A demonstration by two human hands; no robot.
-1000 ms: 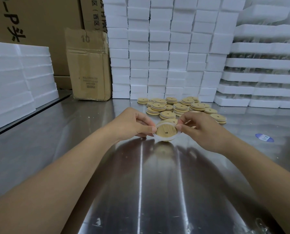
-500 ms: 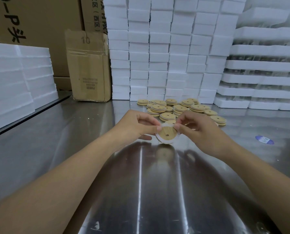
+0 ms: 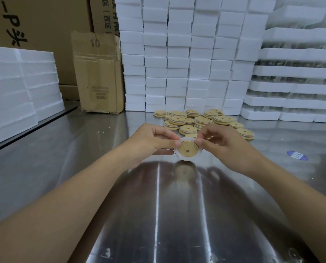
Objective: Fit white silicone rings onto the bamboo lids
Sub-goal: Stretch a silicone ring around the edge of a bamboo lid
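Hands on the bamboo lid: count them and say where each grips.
2. The left hand pinches the bamboo lid at its left edge; the right hand pinches the white silicone ring at the upper right.

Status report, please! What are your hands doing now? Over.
Left hand and right hand pinching bamboo lid. White silicone ring around its rim. Nothing blocking. Over.

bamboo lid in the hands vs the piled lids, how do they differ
The held lid is pinched between left hand and right hand above the table; the piled lids lie untouched on it. The held lid tilts towards the camera; the piled lids lie flat, some stacked. The held lid's white ring sticks out loosely; the piled lids show only a thin pale edge band. Both are round bamboo with a small hole.
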